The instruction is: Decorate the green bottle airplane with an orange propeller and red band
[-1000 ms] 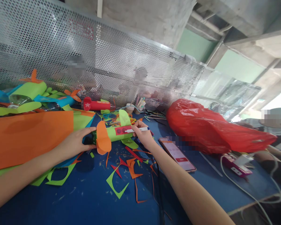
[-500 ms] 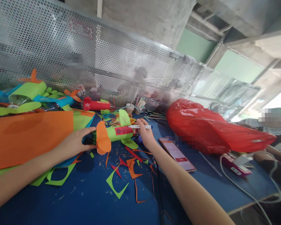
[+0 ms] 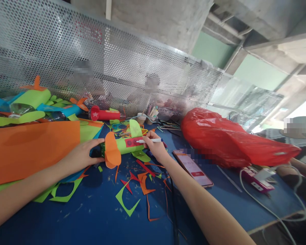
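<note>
A bottle toy plane (image 3: 121,146) lies on the blue table, wrapped in lime-green paper with green side wings and an orange paper piece at its left end. My left hand (image 3: 90,151) grips the dark bottle end there, thumb below and fingers above. On the plane's body is a red paper strip (image 3: 133,142) with dark round marks. In my right hand (image 3: 154,146) is a white marker (image 3: 153,140), its tip at the red strip. Paper scraps (image 3: 129,200) in green, red and orange lie in front of the plane.
Orange paper sheets (image 3: 33,149) cover the left side. Behind stand other paper-covered bottles (image 3: 107,114) and a cup of pens (image 3: 152,115), before a perforated metal screen (image 3: 132,61). To the right are a phone (image 3: 192,168), a red plastic bag (image 3: 219,139) and a power strip (image 3: 260,180) with cables.
My right hand has shifted the marker tip leftward along the red strip, near the middle marks. My left hand and the plane stay where they were.
</note>
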`<state>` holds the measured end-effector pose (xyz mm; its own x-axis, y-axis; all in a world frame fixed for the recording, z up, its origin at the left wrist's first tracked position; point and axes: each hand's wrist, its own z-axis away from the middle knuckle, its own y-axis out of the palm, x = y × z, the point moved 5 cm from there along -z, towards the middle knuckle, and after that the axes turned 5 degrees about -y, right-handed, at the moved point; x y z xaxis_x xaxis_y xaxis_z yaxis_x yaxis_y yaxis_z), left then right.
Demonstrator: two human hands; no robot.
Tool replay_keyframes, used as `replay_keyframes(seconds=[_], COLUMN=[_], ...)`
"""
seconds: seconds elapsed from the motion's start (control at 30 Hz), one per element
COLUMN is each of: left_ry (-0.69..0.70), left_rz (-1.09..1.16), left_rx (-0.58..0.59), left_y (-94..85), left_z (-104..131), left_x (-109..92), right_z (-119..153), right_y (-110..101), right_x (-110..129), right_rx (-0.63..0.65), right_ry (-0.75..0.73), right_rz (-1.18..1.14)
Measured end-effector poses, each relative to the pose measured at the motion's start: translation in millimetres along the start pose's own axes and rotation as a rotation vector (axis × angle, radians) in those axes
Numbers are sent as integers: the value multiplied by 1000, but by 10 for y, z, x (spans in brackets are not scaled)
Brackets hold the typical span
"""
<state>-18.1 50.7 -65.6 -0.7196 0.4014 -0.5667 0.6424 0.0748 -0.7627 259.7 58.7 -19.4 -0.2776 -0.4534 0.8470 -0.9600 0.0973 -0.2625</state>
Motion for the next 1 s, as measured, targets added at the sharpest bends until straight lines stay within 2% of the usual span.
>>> replay_keyframes(seconds=[0.7, 1.0], left_ry=[0, 3], left_rz=[10, 15], left_rx=[-4, -10], left_y=[2, -6], left_z=[0, -1], left_x=[17, 3], right_z=[1, -16], right_y=[4, -18], right_x=[17, -12], right_rx=[26, -3], right_ry=[0, -10], right_rz=[62, 43])
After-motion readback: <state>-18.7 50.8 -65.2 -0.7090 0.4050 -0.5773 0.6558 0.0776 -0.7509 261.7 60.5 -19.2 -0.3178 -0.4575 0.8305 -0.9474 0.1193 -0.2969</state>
